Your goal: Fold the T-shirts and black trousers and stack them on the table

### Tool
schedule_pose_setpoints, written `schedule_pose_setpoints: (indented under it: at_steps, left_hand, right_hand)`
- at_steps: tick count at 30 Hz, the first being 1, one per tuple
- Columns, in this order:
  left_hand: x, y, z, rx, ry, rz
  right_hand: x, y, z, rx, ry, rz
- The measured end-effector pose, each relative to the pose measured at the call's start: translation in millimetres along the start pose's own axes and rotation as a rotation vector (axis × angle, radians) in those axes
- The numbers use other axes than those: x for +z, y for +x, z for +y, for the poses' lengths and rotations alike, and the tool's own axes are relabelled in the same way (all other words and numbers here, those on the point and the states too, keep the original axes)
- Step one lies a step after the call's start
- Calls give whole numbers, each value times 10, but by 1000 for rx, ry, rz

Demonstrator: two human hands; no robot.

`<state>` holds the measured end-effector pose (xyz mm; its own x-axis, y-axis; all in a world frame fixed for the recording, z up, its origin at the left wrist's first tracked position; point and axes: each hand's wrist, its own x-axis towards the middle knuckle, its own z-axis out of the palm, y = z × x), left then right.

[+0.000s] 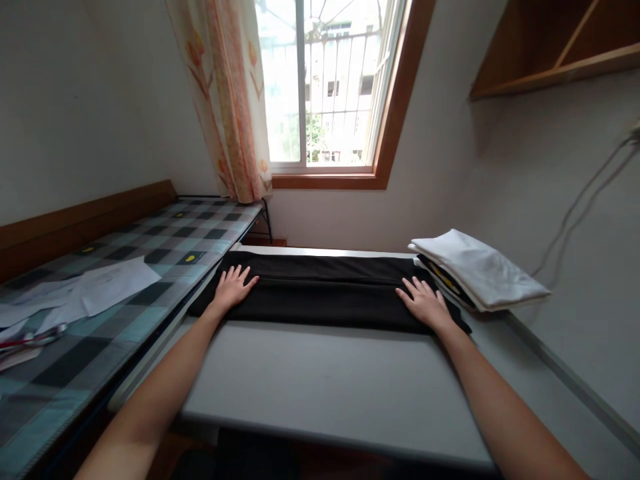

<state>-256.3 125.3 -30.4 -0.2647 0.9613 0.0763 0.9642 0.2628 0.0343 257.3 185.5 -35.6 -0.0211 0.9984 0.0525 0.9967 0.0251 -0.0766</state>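
Observation:
A long strip of folded black cloth lies crosswise on the white table, with a fold line running along its length. It looks like a garment, but its exact kind does not show. My left hand rests flat on its left end, fingers spread. On the right end lies my right hand, palm down and fingers apart. Neither hand grips anything. Just beyond my right hand sits a stack of folded white cloth, with something dark and yellow tucked beneath its top layer.
To the left stands a bed with a checked mattress, holding loose papers and a small red and silver item. A floral curtain hangs beside the barred window. A wooden shelf and a cable are on the right wall.

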Motion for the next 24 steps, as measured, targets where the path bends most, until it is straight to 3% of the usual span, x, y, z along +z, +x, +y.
schedule_pose_setpoints:
  at_steps: [7, 14, 18, 21, 24]
  left_hand:
    - [13, -10, -32, 8, -45, 46]
    - [31, 20, -74, 47, -54, -11]
    - [-28, -36, -28, 54, -63, 140]
    - [-75, -86, 63, 155, -118, 242]
    - [-69, -110, 168, 351, -186, 134]
  right_hand:
    - [24, 28, 20, 4, -3, 27]
    - [52, 36, 41, -8, -3, 62]
    - [83, 55, 57, -23, 4, 81]
    - [89, 55, 57, -25, 2, 78]
    - [77, 40, 54, -29, 10, 81]
